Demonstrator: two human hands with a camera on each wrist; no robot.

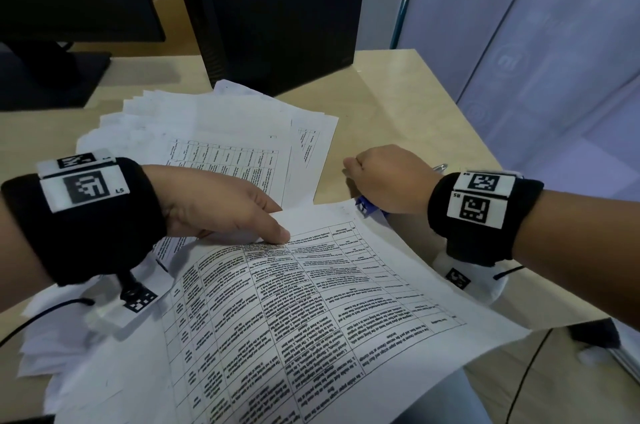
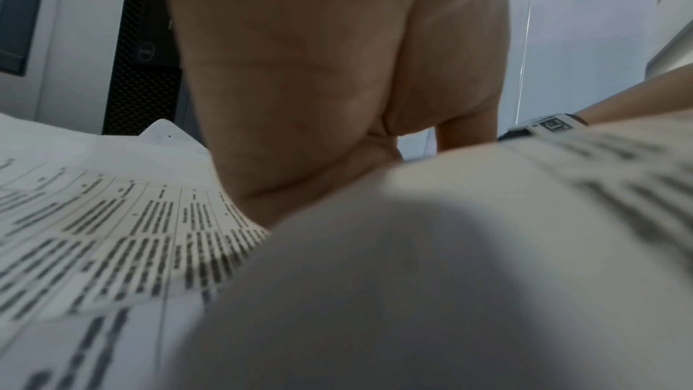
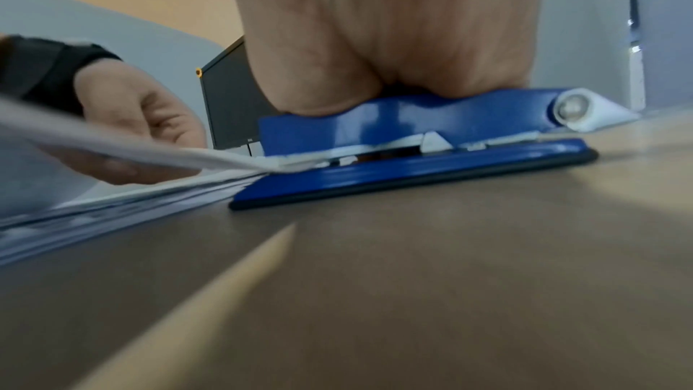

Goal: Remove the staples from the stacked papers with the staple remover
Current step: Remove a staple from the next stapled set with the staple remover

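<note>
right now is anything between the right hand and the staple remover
Nothing visible. The right hand presses straight down on the blue staple remover, skin on its top, with a corner of the papers in its mouth. The left hand holds that sheet.

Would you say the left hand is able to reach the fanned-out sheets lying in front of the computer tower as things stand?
Probably yes. The left hand lies at the near edge of the fanned-out sheets, and nothing stands between them. It is busy, though, with the printed page whose corner sits in the blue staple remover under the right hand.
</note>
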